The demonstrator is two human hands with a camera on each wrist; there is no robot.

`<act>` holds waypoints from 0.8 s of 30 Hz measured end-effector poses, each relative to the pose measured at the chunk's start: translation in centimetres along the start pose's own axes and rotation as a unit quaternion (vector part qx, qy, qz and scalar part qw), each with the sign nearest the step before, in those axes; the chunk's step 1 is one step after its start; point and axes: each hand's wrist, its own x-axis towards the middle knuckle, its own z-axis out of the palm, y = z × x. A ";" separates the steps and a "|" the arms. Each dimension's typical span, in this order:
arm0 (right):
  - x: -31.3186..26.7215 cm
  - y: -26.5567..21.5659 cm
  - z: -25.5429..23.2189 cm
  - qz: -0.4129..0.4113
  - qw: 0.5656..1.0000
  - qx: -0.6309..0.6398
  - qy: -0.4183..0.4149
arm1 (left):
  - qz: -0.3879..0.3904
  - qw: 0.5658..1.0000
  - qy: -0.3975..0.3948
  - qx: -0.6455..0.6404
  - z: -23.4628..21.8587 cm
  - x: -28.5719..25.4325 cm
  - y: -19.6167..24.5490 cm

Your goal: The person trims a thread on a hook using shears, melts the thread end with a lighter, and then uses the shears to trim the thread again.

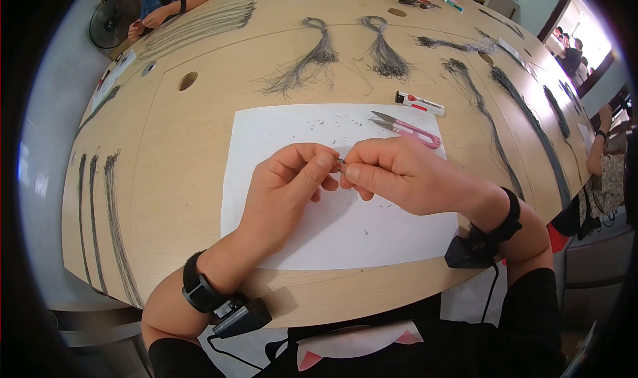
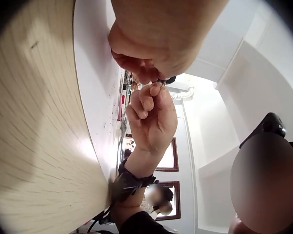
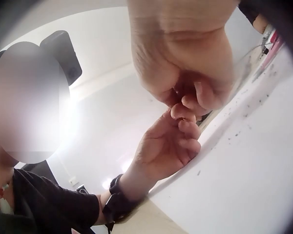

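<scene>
Over the white paper (image 1: 299, 242), my left hand (image 1: 292, 175) and right hand (image 1: 405, 175) meet fingertip to fingertip. Between them is a small, dark, wiry piece (image 1: 341, 165), pinched by thumb and forefinger on each side. Most of it is hidden by the fingers, and its kind I cannot tell. The left wrist view has the left hand (image 2: 151, 46) above and the right hand (image 2: 154, 114) below, tips together. From the right wrist, the curled fingers of both hands overlap at the pinch. Pink thread snips (image 1: 409, 128) lie just beyond the right hand.
A white marker (image 1: 420, 104) lies by the paper's far edge, and dark scraps dot the sheet. Bundles of dark strands lie around: looped ones (image 1: 382, 49) at the back, straight ones (image 1: 113, 212) at left, more (image 1: 531, 125) at right. Other people sit around the table.
</scene>
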 end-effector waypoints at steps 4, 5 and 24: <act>0.1 0.4 0.1 0.011 0.999 0.034 -0.028 | 0.002 1.000 -0.011 0.017 0.1 -0.1 0.2; 0.1 0.6 0.1 0.010 0.997 0.062 -0.042 | 0.008 1.000 -0.018 0.015 0.1 -0.2 0.2; -0.3 -0.4 1.0 -0.098 0.977 -0.141 0.128 | 0.004 1.000 0.019 -0.006 0.2 -0.1 -0.2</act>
